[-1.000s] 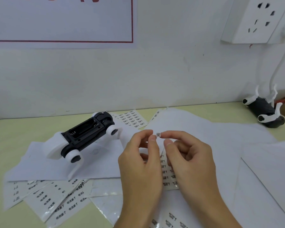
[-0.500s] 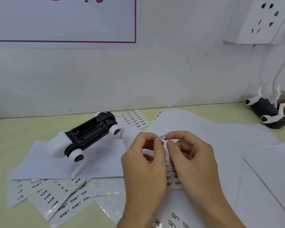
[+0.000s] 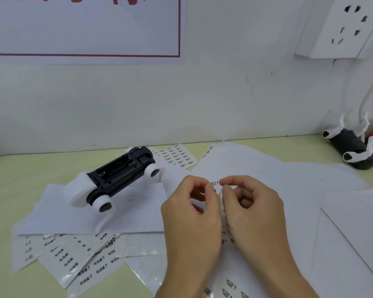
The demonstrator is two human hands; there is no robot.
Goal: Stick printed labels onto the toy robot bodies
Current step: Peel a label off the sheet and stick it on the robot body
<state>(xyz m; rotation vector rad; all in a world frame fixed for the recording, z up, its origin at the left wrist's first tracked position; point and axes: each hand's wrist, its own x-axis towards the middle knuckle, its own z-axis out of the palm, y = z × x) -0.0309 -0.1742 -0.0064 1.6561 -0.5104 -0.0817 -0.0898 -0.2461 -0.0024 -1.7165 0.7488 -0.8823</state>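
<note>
Label (image 3: 214, 183) now stretched flat between pinching fingers (image 3: 209, 186) of both hands | toy robot body (image 3: 116, 175) left of fingers, unlabelled | ready to stick

Your pale yellow-green tabletop (image 3: 19, 177) carries scattered white label sheets (image 3: 80, 261), plain white paper sheets (image 3: 267, 173), a black-and-white toy robot body (image 3: 116, 179) on paper, and a second toy body (image 3: 353, 147) far right.

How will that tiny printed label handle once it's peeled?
Probably floppy and near weightless: the tiny white printed label spans only between pinching tips of the left hand and right hand. Likely tacky, so it may curl or cling to skin.
</note>
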